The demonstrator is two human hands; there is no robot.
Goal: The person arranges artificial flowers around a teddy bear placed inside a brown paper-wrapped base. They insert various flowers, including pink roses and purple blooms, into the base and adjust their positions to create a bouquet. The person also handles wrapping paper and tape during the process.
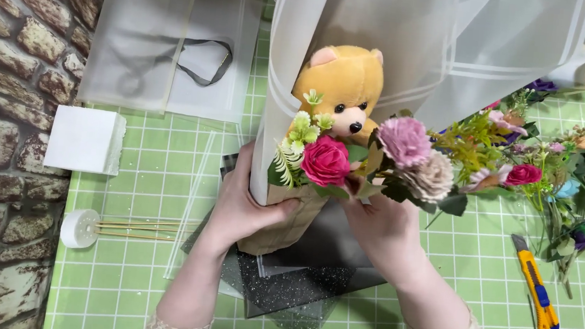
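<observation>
On green grid mat (164,174) by brick wall (3,90) — both hands' fingers (281,209) clasp bouquet (320,167).

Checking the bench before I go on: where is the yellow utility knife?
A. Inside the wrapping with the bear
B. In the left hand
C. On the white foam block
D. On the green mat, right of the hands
D: the utility knife lies on the green mat, right of both hands and untouched.

Yellow utility knife (536,285) right; white foam block (85,140), wooden sticks (135,228) left.
</observation>
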